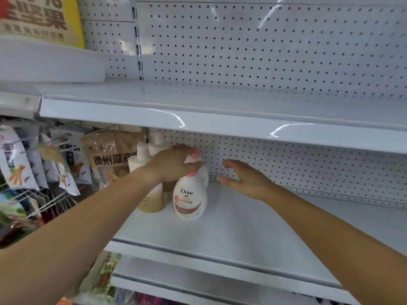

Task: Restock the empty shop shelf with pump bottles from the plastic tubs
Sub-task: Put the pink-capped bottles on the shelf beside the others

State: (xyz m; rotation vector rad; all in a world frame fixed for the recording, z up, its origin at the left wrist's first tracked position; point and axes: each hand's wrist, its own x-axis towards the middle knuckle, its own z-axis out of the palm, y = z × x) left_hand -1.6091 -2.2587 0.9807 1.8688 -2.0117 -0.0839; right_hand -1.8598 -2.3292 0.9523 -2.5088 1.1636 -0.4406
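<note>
The left hand [174, 164] grips the pump top of the rear Dove bottle [203, 172], upright at the shelf's [242, 227] back left; the right hand [246, 180], released and empty, hovers just right of it

Head camera, single wide-angle view. You face the shelf [253, 221] bay square-on, looking forward and slightly down. Close range: your left hand [174, 164] and right hand [246, 179] reach in from the lower corners.
</note>
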